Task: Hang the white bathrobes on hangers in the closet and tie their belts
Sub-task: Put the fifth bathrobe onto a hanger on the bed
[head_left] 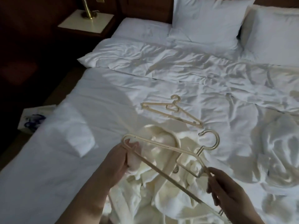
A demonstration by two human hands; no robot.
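Bathrobes are the job, and one of them (145,183) lies crumpled on the bed (56,159) right below the raised hanger (161,152), its collar loop showing through the frame. A second heap of white cloth off to the hanger's right (275,159) may be the other robe, though I can't tell it from the rumpled duvet. No closet shows from where I stand.

Going from the left: a folded white towel (77,135) sits well left of the hanger, and a brass lamp (88,8) stands on the nightstand far beyond it. The left hand (124,160) grips the hanger's left shoulder end, fingers curled round it. A spare hanger (173,110) lies flat on the sheet just beyond the held one. The right hand (226,188) pinches the hanger's right end, fingers wrapped round the bar, which is blurred there.

Trouble I'd expect: the robe is bunched, so a hanger arm could go into a fold instead of a sleeve opening and leave the robe lopsided. The thin plastic might flex or twist under heavy terry. I can't pick out the belt in that pile; lifting the robe could let it slide free.
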